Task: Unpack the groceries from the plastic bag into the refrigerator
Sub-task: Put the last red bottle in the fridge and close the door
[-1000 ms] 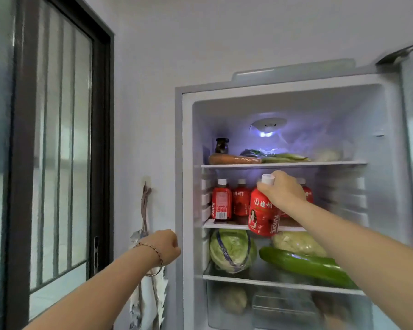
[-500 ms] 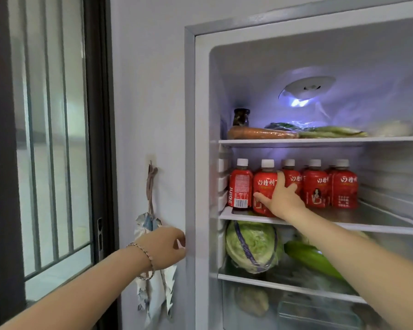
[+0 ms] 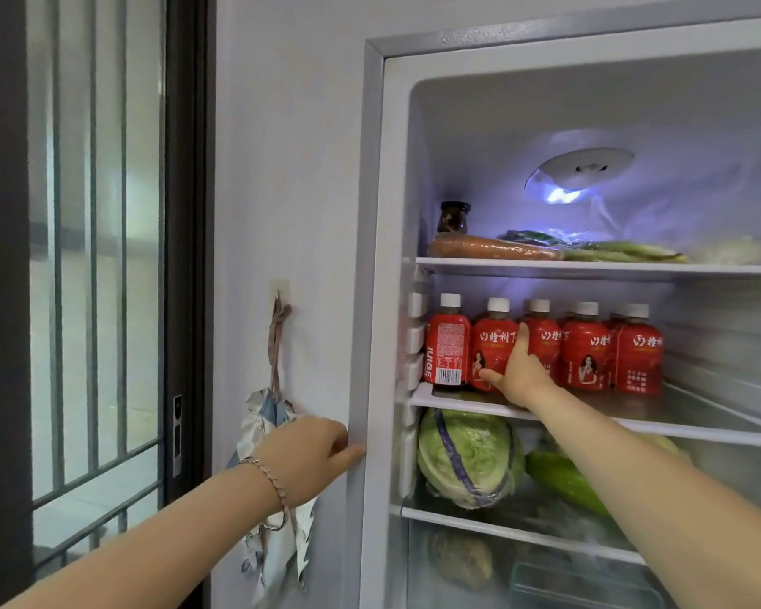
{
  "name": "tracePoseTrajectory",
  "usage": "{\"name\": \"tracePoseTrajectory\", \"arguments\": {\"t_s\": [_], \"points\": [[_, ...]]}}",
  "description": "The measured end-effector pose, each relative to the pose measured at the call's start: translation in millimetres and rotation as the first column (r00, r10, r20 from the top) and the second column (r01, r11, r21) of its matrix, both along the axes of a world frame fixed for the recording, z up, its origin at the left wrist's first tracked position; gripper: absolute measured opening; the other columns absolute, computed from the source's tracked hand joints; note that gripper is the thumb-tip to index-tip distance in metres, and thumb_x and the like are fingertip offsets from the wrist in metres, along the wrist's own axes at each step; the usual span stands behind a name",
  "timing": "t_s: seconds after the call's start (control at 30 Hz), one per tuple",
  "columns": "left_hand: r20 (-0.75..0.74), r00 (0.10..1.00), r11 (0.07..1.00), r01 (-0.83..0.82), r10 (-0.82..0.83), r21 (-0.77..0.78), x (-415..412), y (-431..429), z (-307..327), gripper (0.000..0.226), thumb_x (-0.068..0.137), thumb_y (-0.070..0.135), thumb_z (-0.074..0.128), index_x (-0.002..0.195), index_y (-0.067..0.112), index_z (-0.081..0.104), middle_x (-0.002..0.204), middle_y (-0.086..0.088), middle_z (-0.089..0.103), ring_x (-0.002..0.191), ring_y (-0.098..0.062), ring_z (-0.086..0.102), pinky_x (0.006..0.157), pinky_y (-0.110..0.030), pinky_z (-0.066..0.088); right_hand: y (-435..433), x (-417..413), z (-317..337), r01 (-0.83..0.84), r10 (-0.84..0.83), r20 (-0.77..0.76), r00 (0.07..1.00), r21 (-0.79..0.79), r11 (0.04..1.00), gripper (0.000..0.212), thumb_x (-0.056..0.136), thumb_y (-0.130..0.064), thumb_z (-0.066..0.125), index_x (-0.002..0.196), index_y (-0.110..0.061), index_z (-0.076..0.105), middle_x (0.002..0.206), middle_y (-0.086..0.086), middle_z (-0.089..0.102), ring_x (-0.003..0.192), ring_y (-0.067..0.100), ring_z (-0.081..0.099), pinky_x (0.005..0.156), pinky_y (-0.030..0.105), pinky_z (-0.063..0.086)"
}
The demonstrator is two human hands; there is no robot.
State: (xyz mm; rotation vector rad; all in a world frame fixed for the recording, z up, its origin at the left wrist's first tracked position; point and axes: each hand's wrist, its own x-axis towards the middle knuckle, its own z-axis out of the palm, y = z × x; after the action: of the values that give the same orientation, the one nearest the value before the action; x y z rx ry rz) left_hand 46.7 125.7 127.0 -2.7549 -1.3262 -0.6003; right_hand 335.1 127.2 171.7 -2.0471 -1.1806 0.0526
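Open fridge (image 3: 372,257). R hand (image 3: 519,375) reaches onto the middle shelf (image 3: 699,428), where five red drink bottles (image 3: 585,353) w/ white caps stand upright in a row. The hand lies against the 2nd bottle from the left (image 3: 493,345): thumb straight across its lower label, forefinger straight up btwn it and the 3rd. The fingers are splayed, not wrapped round.

L hand (image 3: 308,459), w/ a bracelet (image 3: 271,476) at the wrist, is loosely curled and holds nothing. One fingertip touches the fridge's left front edge.

Top shelf: dark jar (image 3: 452,217), carrot (image 3: 493,249), leafy greens (image 3: 624,252), under a lit lamp (image 3: 576,173). Shelf below the bottles: wrapped cabbage (image 3: 466,459) and, just to its right, a cucumber (image 3: 563,481) partly behind the R forearm.

Left of fridge: patterned bag (image 3: 277,556) hung from a wall hook (image 3: 281,287), then a barred glass door (image 3: 93,257).
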Motion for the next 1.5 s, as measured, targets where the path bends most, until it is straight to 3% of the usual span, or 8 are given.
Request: {"name": "tracePoseTrajectory", "arguments": {"t_s": [0.13,0.3,0.47,0.77,1.0,1.23,1.37,1.5], "points": [[-0.007,1.000,1.000,-0.028,0.028,-0.015,2,1,-2,0.039,0.095,0.045,0.037,0.086,0.014,0.059,0.087,-0.001,0.067,0.080,-0.019,0.063,0.080,-0.032,0.052,-21,7,-5,-0.112,0.123,0.077,0.989,-0.138,0.984,0.066,0.080,-0.031,0.067,0.134,-0.007,0.038,0.125,0.011,0.057,0.116,0.030,0.055,0.098,0.032,0.045],[-0.039,0.986,0.986,-0.163,0.161,-0.025,7,-20,3,0.035,0.098,0.039,0.033,0.075,0.016,0.047,0.091,-0.006,0.067,0.068,-0.018,0.053,0.065,-0.028,0.046,-99,-17,-13,-0.133,0.146,0.272,0.951,-0.065,0.989,0.030,0.089,-0.022,0.057,0.117,-0.012,0.061,0.122,0.006,0.060,0.111,0.024,0.056,0.095,0.033,0.045],[-0.107,0.956,0.957,-0.282,0.275,-0.063,18,-85,-13,0.025,0.099,0.028,0.034,0.090,0.013,0.051,0.092,-0.005,0.057,0.080,-0.021,0.055,0.072,-0.025,0.042,-192,-30,-32,-0.145,0.180,0.420,0.889,-0.114,0.983,0.020,0.090,-0.025,0.051,0.095,-0.015,0.067,0.102,0.003,0.067,0.094,0.023,0.062,0.079,0.032,0.049],[-0.276,0.946,0.951,-0.232,0.171,-0.207,54,-262,-49,0.030,0.093,0.028,0.043,0.110,0.010,0.059,0.108,-0.007,0.065,0.099,-0.023,0.063,0.088,-0.030,0.050,-348,-15,-87,-0.207,0.431,0.239,0.870,-0.617,0.760,0.031,0.088,-0.032,0.048,0.086,-0.008,0.068,0.084,0.005,0.070,0.070,0.019,0.061,0.069,0.026,0.046],[-0.312,0.949,0.973,-0.111,0.043,-0.203,95,-350,-64,0.031,0.090,0.026,0.043,0.104,0.009,0.065,0.095,-0.005,0.067,0.080,-0.022,0.059,0.076,-0.026,0.046,-454,4,-89,-0.172,0.342,0.192,0.920,-0.585,0.792,0.033,0.089,-0.031,0.049,0.099,-0.007,0.070,0.097,0.008,0.073,0.071,0.018,0.063,0.074,0.026,0.049],[-0.286,0.952,0.985,0.069,-0.112,-0.155,157,-427,-76,0.029,0.091,0.028,0.041,0.108,0.016,0.061,0.114,-0.003,0.065,0.104,-0.021,0.062,0.088,-0.027,0.047,-601,39,-93,0.038,0.072,0.219,0.973,-0.460,0.887,0.026,0.088,-0.031,0.053,0.065,-0.020,0.055,0.096,0.009,0.072,0.087,0.024,0.065,0.074,0.025,0.046],[-0.179,0.954,0.950,0.196,-0.242,-0.244,191,-493,-98,0.021,0.090,0.022,0.042,0.099,0.014,0.060,0.113,-0.007,0.066,0.104,-0.024,0.062,0.082,-0.025,0.046,-700,65,-94,0.212,-0.136,0.216,0.967,-0.387,0.897,0.025,0.088,-0.032,0.054,0.068,-0.020,0.061,0.088,0.010,0.074,0.061,0.017,0.059,0.060,0.025,0.047],[-0.200,0.925,0.928,0.268,-0.322,-0.257,218,-549,-110,0.023,0.091,0.025,0.043,0.103,0.014,0.060,0.118,-0.008,0.063,0.109,-0.024,0.059,0.088,-0.028,0.045,-791,92,-88,0.435,-0.344,0.304,0.888,-0.317,0.843,0.041,0.089,-0.044,0.051,0.072,-0.010,0.065,0.079,0.009,0.071,0.077,0.024,0.067,0.068,0.029,0.050]]}}
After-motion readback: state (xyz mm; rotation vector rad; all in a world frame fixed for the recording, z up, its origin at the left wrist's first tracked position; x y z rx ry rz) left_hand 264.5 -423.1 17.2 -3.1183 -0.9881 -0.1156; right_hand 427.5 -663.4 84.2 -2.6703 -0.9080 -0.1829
